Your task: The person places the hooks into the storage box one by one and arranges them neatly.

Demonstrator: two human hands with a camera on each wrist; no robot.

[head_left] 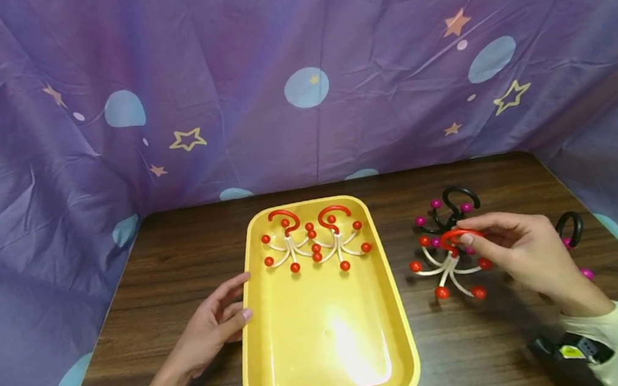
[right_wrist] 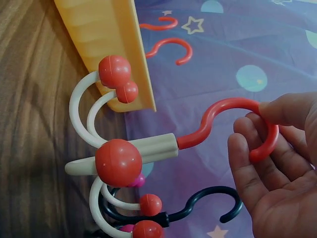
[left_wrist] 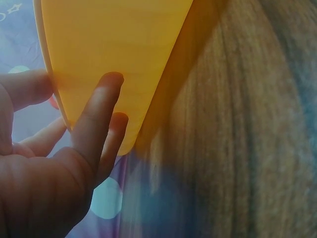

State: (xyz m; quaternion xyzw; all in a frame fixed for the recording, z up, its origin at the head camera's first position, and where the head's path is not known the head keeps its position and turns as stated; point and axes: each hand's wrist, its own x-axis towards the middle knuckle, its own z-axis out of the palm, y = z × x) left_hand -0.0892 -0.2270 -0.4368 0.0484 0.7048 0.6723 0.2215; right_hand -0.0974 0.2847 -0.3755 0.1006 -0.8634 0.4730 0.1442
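My right hand (head_left: 524,254) pinches the red hook of a multi-arm hook hanger (right_wrist: 156,148). This hanger has curved white arms tipped with red balls, and it hangs upright over the right side of the table. My left hand (head_left: 210,327) touches the left side of a yellow tray (head_left: 323,351); in the left wrist view, fingers (left_wrist: 99,109) rest against its outer wall. Two matching white hangers with red hooks, a left one (head_left: 289,244) and a right one (head_left: 337,239), lie side by side at the tray's far end.
A black hook hanger (head_left: 460,195) with pink balls lies behind the held one. Another black hanger (head_left: 571,228) is partly hidden behind my right hand. The dark wooden table (head_left: 181,247) meets a purple star-patterned cloth (head_left: 241,52) at the back and sides.
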